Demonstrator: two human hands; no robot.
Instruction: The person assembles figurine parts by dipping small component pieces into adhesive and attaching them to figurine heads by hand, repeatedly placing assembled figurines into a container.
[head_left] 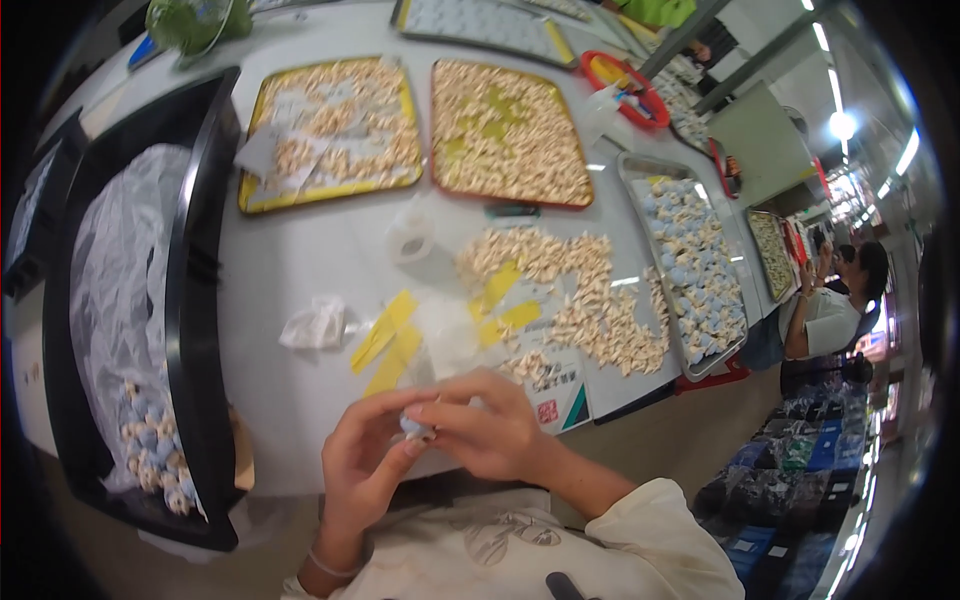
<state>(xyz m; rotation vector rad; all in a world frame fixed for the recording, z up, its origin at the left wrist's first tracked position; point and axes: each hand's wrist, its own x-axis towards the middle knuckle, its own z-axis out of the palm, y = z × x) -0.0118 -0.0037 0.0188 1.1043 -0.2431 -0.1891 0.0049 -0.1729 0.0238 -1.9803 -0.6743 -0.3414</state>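
Observation:
Close to the table's near edge, my left hand (357, 462) and my right hand (488, 428) meet, both closed on one small light-blue and cream figure piece (415, 424). The fingertips cover part of it, so its exact shape is hard to make out. Just beyond my hands lie yellow strips (388, 338) and a loose spread of small cream pieces (600, 322). To the right, a metal tray (690, 372) is filled with rows of blue-and-cream pieces (692, 260). More pieces of that kind (155, 445) sit in the near end of a black bin (190, 330) on the left.
Two trays of cream pieces, one yellow-rimmed (330, 197) and one red-rimmed (512, 192), stand farther back. A crumpled white tissue (315, 325) and a white roll (409, 240) lie nearer. A red basket (640, 112) is at the far right. Another person (835, 310) sits beyond the metal tray.

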